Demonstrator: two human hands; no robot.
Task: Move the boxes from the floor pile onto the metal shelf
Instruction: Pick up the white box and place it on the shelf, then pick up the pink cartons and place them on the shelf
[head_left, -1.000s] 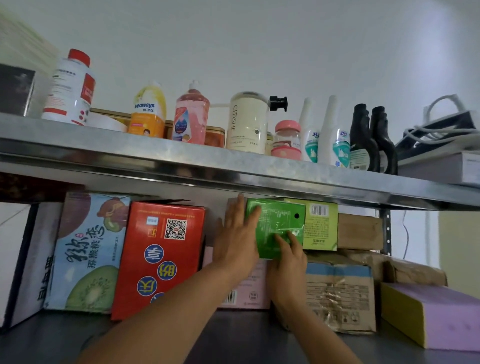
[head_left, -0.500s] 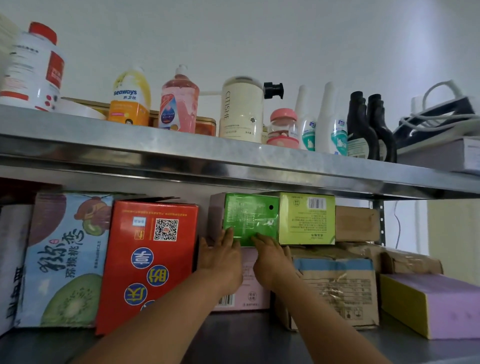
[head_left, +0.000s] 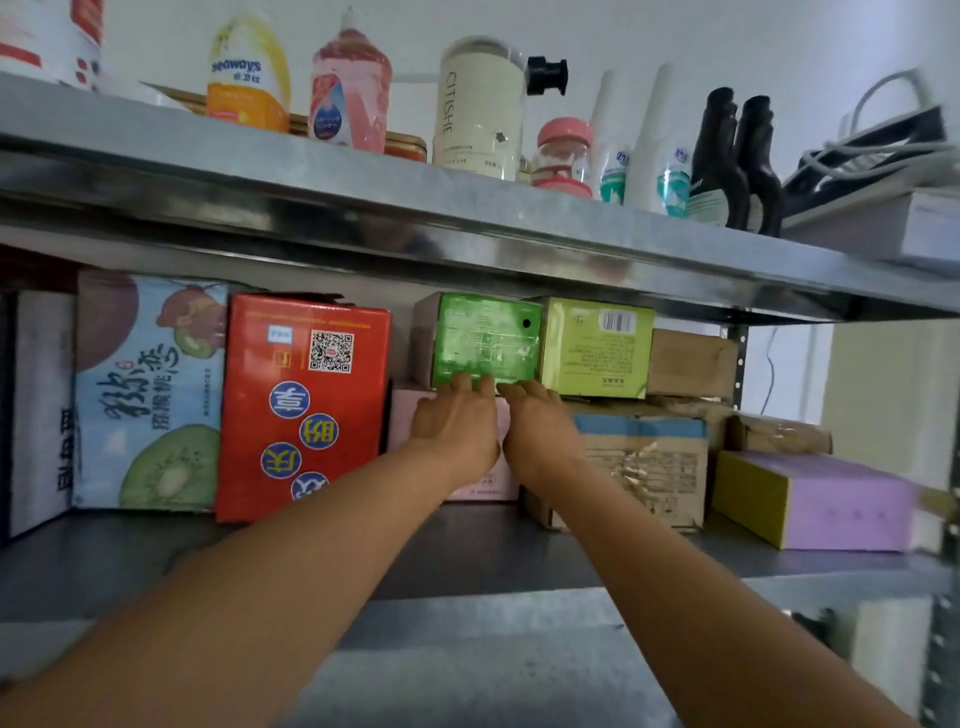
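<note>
A bright green box (head_left: 485, 338) sits on top of a pink box (head_left: 405, 421) on the middle level of the metal shelf (head_left: 467, 551), next to a yellow-green box (head_left: 597, 348). My left hand (head_left: 457, 421) and my right hand (head_left: 540, 421) lie side by side just below it, fingers straight, fingertips touching the green box's lower front edge. Neither hand grips anything. The floor pile is out of view.
Left of the pink box stand a red box (head_left: 301, 405) and a kiwi-print box (head_left: 150, 395). At the right are a worn cardboard box (head_left: 644, 467), brown boxes and a purple-and-yellow box (head_left: 821, 499). The upper shelf (head_left: 363, 192) carries several bottles.
The green box went from my hands' hold to resting pushed back on the pink box. Both hands slid down to its lower edge. The camera moved closer and lower.
</note>
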